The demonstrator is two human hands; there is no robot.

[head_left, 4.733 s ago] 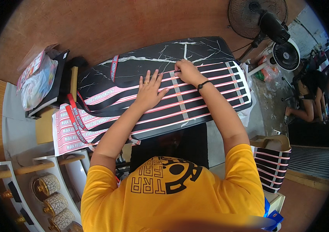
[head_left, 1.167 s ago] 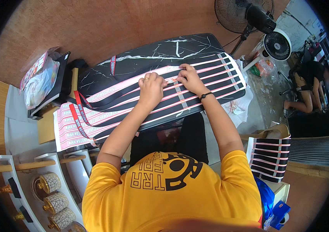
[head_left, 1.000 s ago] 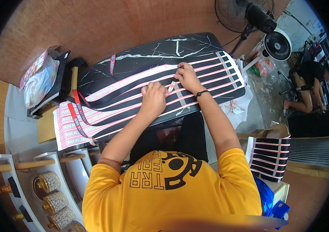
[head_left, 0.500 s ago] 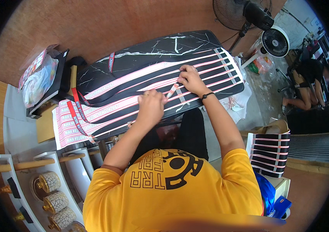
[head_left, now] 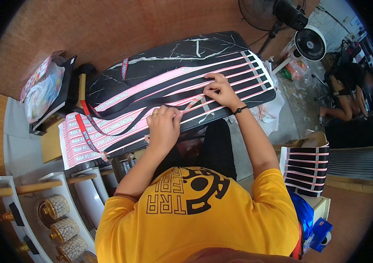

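Note:
A long sheet [head_left: 234,65] printed in pink, white and black stripes lies across a black marble-patterned tabletop [head_left: 160,53]. Low over its near side, my left hand [head_left: 164,125] has its fingers bent, thumb and forefinger pressed together. Farther right, my right hand [head_left: 220,92] pinches with thumb and forefinger while its other fingers are raised. A short pink-and-white strip [head_left: 194,103] stretches between the two pinches; its ends are hidden under the fingertips. Black ribbons with red ends [head_left: 85,127] trail over the sheet's left part. Grey tape [head_left: 204,103] crosses the stripes beside my right hand.
Plastic-wrapped goods [head_left: 44,92] sit on a black stand at left. Patterned jars [head_left: 63,230] fill a shelf at lower left. Two fans [head_left: 310,42] stand at far right, where another person [head_left: 348,83] bends down. A second striped sheet [head_left: 305,171] lies at right.
My left hand has shifted left and slightly nearer, and the gap between my hands has widened. My right hand has moved slightly, its fingers more raised, and the strip shows more openly.

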